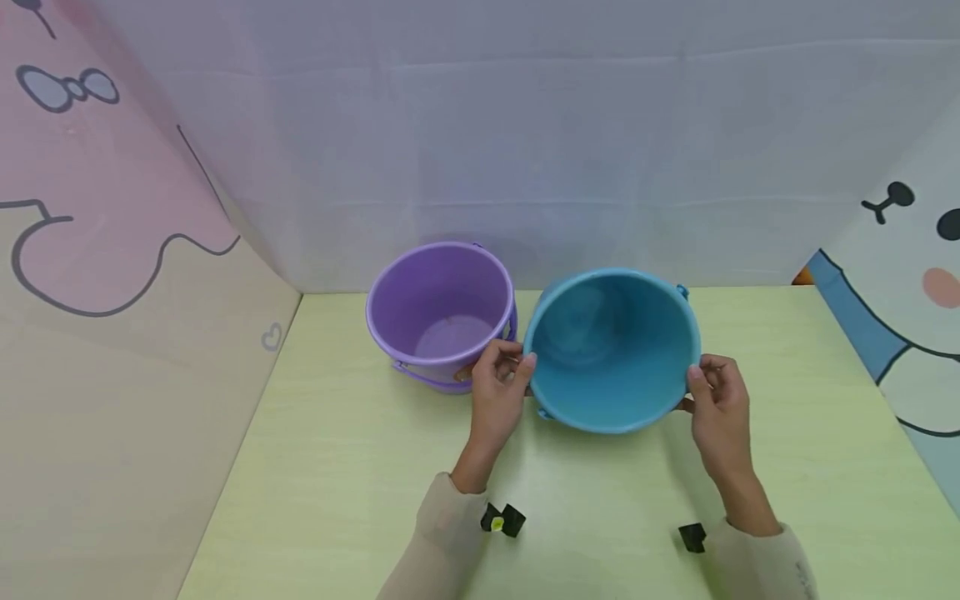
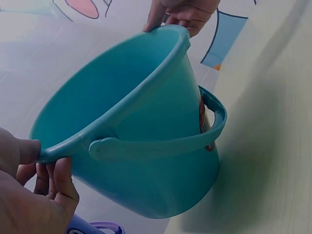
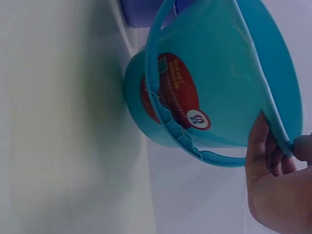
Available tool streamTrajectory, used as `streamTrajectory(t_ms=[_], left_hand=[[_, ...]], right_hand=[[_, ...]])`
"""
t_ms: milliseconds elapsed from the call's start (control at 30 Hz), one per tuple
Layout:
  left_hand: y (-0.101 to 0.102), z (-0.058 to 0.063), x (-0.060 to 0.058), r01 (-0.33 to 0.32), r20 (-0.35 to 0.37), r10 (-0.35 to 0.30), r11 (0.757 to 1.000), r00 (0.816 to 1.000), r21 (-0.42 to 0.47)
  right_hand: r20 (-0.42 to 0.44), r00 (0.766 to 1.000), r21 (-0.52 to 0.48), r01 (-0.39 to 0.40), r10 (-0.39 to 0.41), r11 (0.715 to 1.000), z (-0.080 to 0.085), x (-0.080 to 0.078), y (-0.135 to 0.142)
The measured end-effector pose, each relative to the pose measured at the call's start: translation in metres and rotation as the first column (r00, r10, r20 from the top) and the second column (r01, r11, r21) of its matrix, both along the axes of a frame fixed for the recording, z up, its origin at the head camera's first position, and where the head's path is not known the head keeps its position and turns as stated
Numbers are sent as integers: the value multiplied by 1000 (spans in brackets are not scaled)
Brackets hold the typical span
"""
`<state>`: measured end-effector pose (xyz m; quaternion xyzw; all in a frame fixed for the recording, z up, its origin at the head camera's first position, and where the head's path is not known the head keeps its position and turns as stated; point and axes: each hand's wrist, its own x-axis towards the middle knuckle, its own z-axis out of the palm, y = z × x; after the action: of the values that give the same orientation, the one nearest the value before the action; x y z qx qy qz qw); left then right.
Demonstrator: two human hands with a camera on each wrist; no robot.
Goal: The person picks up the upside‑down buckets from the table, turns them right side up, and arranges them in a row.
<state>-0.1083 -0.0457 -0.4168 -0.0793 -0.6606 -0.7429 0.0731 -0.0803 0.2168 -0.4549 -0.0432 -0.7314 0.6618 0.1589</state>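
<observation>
A blue bucket (image 1: pixel 611 358) is held by its rim between both hands, its opening tilted toward the head camera. My left hand (image 1: pixel 497 392) pinches the rim on the left side, thumb on top and fingers beneath. On the opposite side my right hand (image 1: pixel 722 412) pinches the rim the same way. The bucket's handle (image 2: pixel 165 148) hangs down along its outside, and a red label (image 3: pixel 175 90) shows on its wall in the right wrist view. Close beside my left hand stands a purple bucket (image 1: pixel 438 304), its handle lowered.
The pale yellow-green table (image 1: pixel 315 492) spreads beneath the buckets. A white cloth wall (image 1: pixel 525 150) rises behind them. Printed panels with cartoon figures stand at the left (image 1: pixel 112 208) and right (image 1: pixel 900 308). Small black pieces (image 1: pixel 513 521) show at both wrists.
</observation>
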Motion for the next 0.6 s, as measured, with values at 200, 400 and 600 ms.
streamTrajectory(t_ms=[200, 400, 600], left_hand=[[2, -1, 0, -59, 72, 57, 998, 996, 26], [0, -2, 1, -115, 102, 110, 992, 989, 48], [-1, -2, 2, -54, 75, 52, 998, 996, 21]], right_hand=[[-27, 991, -2, -129, 129, 992, 7, 2, 4], [-95, 971, -93, -228, 219, 969, 11, 1, 6], [-77, 972, -115, -231, 224, 966, 15, -1, 10]])
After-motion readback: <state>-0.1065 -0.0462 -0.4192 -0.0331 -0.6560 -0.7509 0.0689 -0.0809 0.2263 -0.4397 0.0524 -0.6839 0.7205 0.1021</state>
